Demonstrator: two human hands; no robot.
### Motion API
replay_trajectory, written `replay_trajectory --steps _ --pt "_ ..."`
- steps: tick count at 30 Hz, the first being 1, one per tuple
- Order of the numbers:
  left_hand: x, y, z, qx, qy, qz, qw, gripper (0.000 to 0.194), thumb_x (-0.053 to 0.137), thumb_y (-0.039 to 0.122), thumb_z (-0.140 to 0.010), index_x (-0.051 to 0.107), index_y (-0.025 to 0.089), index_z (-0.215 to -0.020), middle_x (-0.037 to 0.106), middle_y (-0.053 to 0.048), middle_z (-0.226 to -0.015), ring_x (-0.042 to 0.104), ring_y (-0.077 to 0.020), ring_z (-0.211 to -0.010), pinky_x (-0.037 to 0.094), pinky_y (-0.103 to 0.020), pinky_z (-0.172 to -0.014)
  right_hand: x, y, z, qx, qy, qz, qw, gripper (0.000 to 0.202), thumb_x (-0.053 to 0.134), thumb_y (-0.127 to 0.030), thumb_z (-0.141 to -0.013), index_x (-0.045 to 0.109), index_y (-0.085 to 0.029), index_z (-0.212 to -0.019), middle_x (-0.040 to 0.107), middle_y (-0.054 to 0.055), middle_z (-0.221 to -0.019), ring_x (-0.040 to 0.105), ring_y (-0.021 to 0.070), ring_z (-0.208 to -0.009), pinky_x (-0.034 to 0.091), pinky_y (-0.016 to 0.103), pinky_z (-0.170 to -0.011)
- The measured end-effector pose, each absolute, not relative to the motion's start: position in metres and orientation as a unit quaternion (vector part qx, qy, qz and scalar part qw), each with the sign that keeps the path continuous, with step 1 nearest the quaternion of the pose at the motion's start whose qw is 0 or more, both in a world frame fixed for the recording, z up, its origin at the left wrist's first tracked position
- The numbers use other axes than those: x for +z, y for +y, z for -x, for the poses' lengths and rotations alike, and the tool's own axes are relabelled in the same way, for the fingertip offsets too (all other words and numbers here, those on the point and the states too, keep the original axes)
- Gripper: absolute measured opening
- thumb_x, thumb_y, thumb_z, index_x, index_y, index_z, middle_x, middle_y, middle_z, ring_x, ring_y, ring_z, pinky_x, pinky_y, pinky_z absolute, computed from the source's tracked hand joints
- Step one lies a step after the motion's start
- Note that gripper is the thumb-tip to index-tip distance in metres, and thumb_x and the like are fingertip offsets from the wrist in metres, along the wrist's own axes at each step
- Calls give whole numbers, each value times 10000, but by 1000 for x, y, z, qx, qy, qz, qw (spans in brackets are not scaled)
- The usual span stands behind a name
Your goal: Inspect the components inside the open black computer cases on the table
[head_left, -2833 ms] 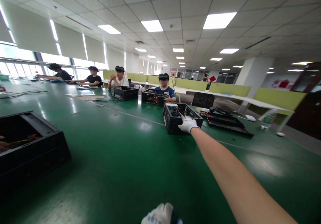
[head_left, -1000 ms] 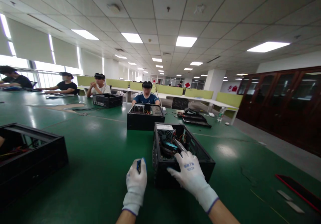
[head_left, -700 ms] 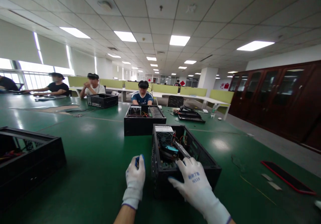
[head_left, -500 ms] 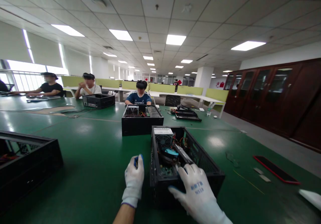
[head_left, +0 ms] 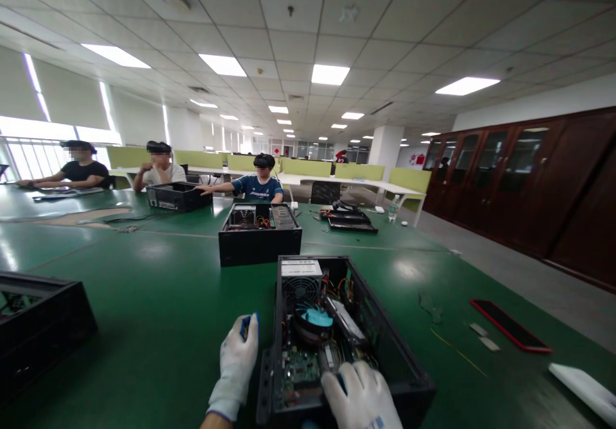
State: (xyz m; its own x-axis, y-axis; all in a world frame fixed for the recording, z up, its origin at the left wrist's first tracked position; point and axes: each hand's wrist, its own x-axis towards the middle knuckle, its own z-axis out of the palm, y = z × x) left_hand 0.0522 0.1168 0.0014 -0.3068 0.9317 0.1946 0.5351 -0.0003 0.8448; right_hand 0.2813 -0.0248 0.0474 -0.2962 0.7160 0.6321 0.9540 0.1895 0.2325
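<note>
An open black computer case [head_left: 399, 358] lies in front of me. Inside are a power supply [head_left: 301, 281], a blue-topped cooling fan [head_left: 315, 317], a green circuit board [head_left: 299, 366], a metal drive [head_left: 345, 321] and coloured wires. My right hand [head_left: 360, 394], in a white glove, has its fingers curled over the near edge of this case. Left of the case, apart from it, my gloved left hand [head_left: 237, 358] is closed above the table; a small dark gap shows between thumb and fingers, and I cannot make out what it holds.
On the green table [head_left: 158, 326] stand another case [head_left: 260, 246] ahead, one [head_left: 43, 326] at left and one [head_left: 180, 198] near seated co-workers. A red-edged black panel [head_left: 510, 325], small pale pieces [head_left: 486, 339] and a white object [head_left: 584, 394] lie at right.
The case in front of me has come nearer, with my right hand at its near edge. My left hand sits slightly lower. A co-worker across the table has stretched an arm to another case.
</note>
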Motion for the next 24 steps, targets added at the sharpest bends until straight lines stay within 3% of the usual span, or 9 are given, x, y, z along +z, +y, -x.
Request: replay_trajectory --steps 7,13,17,24 --pt "-4 119 -52 429 666 -587 166 406 416 549 -936 663 234 -1003 747 -73 -948 697 -248 -919 489 -332 -821 57 -23 -313 -313 -761 504 265 673 572 -878 -661 614 -259 -922 654 59 -875 542 273 -808 350 432 -737" --pt "-5 108 -58 410 653 -613 171 372 451 540 -917 671 245 -976 751 -49 -922 703 -229 -893 503 -305 -792 64 -35 -324 -364 -749 464 301 586 498 -777 -819 623 -239 -1014 705 75 -959 606 301 -907 381 467 -868" --pt "10 94 -61 444 618 -621 187 437 453 615 -902 676 246 -976 755 -39 -913 702 -231 -878 517 -305 -780 55 -37 -332 -404 -728 451 321 557 425 -697 -913 623 -205 -1085 721 87 -1024 628 300 -981 381 459 -926" --pt "56 77 -41 459 623 -586 240 599 490 725 -829 712 211 -1041 768 -68 -1009 695 -300 -1009 536 -366 -857 52 -38 -327 -341 -729 481 347 553 478 -725 -873 642 -228 -1053 732 58 -963 653 266 -929 429 439 -926"
